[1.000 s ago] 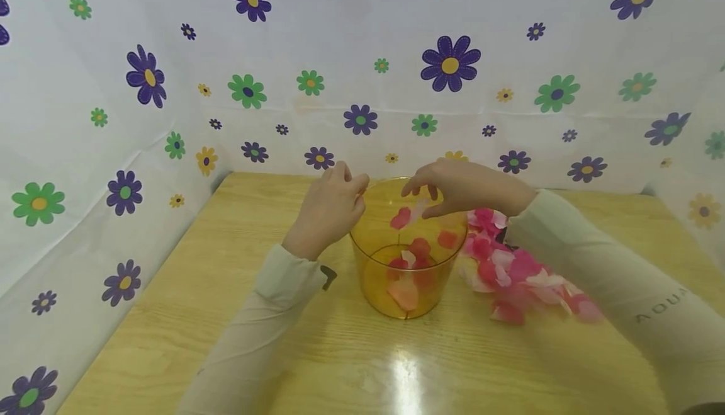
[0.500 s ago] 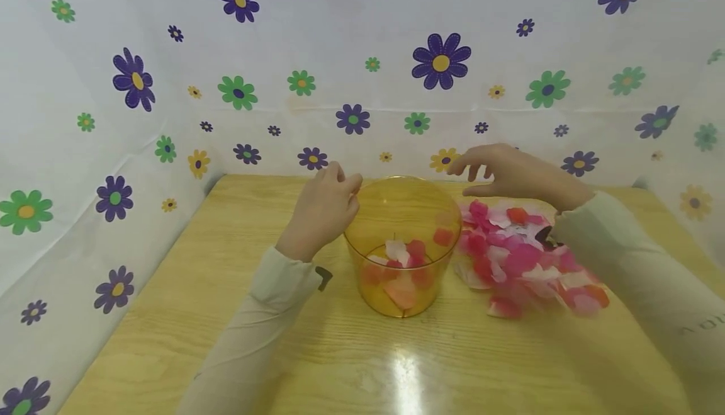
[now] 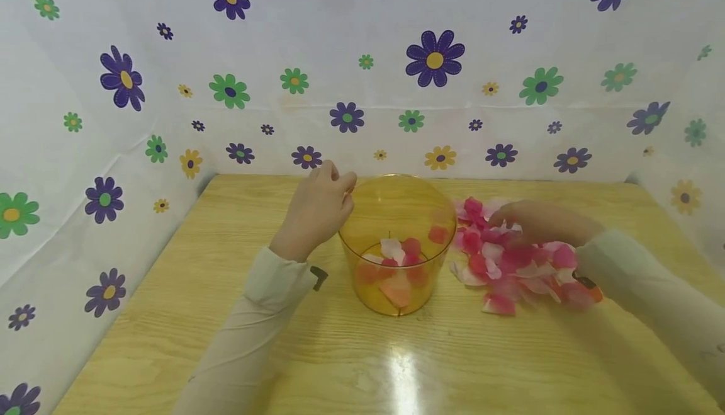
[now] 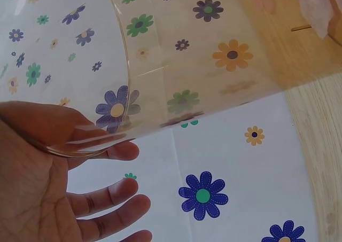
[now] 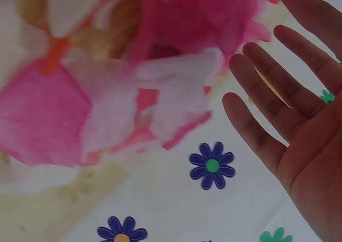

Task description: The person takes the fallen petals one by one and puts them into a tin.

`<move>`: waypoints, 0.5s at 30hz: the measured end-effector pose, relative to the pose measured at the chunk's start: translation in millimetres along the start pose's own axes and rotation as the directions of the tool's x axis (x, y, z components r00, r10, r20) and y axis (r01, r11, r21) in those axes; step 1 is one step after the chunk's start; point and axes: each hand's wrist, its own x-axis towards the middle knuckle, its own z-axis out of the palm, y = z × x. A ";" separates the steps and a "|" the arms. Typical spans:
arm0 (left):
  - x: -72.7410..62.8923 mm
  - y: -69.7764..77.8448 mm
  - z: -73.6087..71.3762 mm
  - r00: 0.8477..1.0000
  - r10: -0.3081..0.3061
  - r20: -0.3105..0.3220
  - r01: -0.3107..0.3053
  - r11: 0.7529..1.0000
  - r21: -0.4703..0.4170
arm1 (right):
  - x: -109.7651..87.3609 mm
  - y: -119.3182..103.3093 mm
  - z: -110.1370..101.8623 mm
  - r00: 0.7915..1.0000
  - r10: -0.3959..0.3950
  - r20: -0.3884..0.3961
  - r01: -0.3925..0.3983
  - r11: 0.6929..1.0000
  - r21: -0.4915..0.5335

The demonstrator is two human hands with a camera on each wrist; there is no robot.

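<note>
A see-through yellow plastic bucket stands upright on the table, with several pink, red, white and peach petals lying inside it. My left hand pinches the bucket's rim on its left side; in the left wrist view the thumb is seen along the clear wall, the other fingers spread outside. To the right of the bucket lies a loose heap of artificial petals, mostly pink. Over the heap's far part is my right hand. In the right wrist view its fingers are extended beside the petals, holding nothing visible.
A wooden table carries everything. White cloth printed with flowers rises behind the table and along both sides. Dark pieces show at both sleeve cuffs.
My right hand has let petals drop into the bucket, moved right, and come down onto the heap. The left hand stays on the rim. The head view has shifted slightly.
</note>
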 end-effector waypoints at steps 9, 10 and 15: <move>-1.2 -1.0 0.4 1.000 0.012 -0.018 -0.012 1.000 -0.003 | 15.2 10.8 22.0 0.998 -0.055 0.034 0.054 0.998 0.042; -1.2 -0.7 0.1 1.000 0.012 -0.018 -0.012 1.000 -0.004 | 16.5 10.6 23.5 0.998 -0.058 0.035 0.057 0.998 0.039; -0.9 -0.2 0.3 1.000 0.004 -0.004 -0.004 1.000 0.000 | 21.8 8.4 26.6 0.998 -0.055 -0.002 0.055 0.998 -0.022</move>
